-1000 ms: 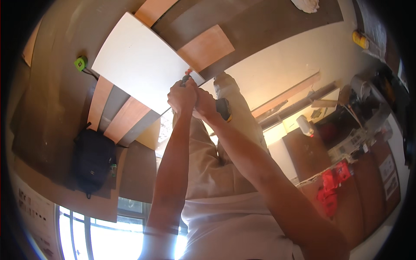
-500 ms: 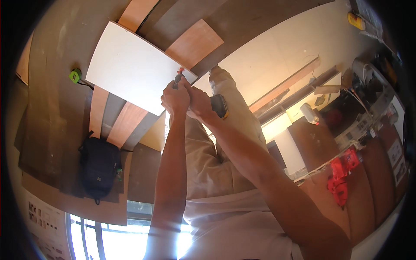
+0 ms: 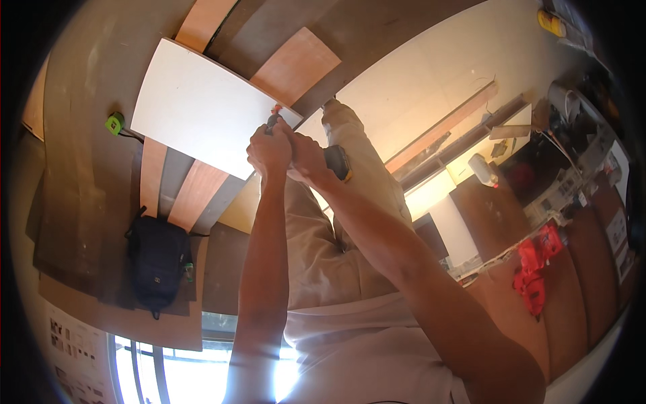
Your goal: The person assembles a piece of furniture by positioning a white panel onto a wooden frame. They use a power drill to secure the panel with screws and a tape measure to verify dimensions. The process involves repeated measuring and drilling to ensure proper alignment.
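Note:
A cordless drill (image 3: 338, 163), black with a yellow-edged battery base, is gripped by both hands. My right hand (image 3: 307, 153) is closed around its handle, and my left hand (image 3: 268, 149) wraps its front part, so most of the body is hidden. At the nose a red-orange piece (image 3: 276, 109) points at the white panel (image 3: 195, 101) near its right end. Whether the tip touches the panel is too small to tell. This panel lies flat across reddish wooden strips (image 3: 196, 192), with a wider wooden board (image 3: 296, 64) against its far edge.
A green tape measure (image 3: 115, 123) lies left of the panel. Nearer, a dark backpack (image 3: 158, 262) rests on brown sheets. My trousered leg (image 3: 370, 155) stretches forward beside the drill. Off to the right are a long wooden strip (image 3: 444, 128), a white bottle (image 3: 482, 170) and red bags (image 3: 533, 269).
My view has shifted slightly, so the surroundings sit a little differently in the picture. Both hands keep the drill at the same end of the white panel.

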Tool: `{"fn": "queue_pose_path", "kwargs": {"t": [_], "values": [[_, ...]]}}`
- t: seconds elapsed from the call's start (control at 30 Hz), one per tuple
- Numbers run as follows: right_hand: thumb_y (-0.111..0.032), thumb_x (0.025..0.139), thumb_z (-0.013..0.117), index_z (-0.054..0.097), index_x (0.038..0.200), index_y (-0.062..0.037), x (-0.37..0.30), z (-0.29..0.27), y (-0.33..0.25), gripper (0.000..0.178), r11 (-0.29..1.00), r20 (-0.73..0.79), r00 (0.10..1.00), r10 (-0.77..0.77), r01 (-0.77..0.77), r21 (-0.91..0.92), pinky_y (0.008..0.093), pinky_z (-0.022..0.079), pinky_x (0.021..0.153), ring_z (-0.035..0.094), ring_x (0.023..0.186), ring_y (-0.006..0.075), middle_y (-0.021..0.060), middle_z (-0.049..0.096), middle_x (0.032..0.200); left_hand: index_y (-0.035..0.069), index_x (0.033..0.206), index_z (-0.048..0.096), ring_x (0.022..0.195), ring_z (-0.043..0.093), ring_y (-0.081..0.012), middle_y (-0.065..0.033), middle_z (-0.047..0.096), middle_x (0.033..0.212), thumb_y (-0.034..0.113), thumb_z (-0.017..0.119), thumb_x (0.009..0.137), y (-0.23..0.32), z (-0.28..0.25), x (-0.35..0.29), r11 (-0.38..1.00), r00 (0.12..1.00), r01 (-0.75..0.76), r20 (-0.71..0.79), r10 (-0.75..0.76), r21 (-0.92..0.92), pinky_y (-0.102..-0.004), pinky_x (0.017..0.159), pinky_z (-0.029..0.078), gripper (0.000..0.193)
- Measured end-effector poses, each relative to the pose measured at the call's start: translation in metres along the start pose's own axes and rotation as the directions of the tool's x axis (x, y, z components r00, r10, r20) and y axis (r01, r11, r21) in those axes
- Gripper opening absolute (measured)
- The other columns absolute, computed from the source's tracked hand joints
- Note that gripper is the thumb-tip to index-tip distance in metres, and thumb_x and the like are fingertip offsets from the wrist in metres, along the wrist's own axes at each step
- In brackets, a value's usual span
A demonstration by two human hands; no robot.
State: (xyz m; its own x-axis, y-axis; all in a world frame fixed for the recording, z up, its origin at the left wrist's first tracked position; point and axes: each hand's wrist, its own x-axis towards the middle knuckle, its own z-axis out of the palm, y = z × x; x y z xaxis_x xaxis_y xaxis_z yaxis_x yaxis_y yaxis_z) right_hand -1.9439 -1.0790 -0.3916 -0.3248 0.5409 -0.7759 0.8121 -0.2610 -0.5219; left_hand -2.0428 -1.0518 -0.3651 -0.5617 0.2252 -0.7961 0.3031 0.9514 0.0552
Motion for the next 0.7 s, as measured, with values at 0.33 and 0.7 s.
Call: {"fn": "queue_pose_path", "kwargs": {"t": [0.33,0.7], "values": [[-0.03,0.079,0.076,0.033,0.158,-0.0211,-0.001,0.0031,-0.0023,0.091,1.0,-0.064,0.998,-0.009,0.009,0.008,0.0493,0.056,0.076,0.071,0.086,0.0416,0.0195,0.071,0.09,0.004,0.124,0.071,0.109,0.069,-0.0418,-0.0237,0.073,0.113,0.037,0.06,0.091,0.0007,-0.0005,0.0004,0.998,0.999,-0.043,-0.019,0.043,0.037,-0.0479,0.097,0.053,0.048],[-0.026,0.078,0.078,0.035,0.155,-0.0205,0.0002,0.0082,-0.0033,0.089,0.999,-0.049,0.998,0.036,-0.035,0.021,0.0477,0.057,0.073,0.07,0.086,0.034,0.0127,0.068,0.093,0.002,0.125,0.071,0.109,0.071,-0.0378,-0.0208,0.074,0.115,0.037,0.062,0.091,-0.0021,0.0063,0.0044,0.996,0.999,-0.04,-0.032,0.043,0.076,-0.0449,0.1,0.053,0.049]]}}
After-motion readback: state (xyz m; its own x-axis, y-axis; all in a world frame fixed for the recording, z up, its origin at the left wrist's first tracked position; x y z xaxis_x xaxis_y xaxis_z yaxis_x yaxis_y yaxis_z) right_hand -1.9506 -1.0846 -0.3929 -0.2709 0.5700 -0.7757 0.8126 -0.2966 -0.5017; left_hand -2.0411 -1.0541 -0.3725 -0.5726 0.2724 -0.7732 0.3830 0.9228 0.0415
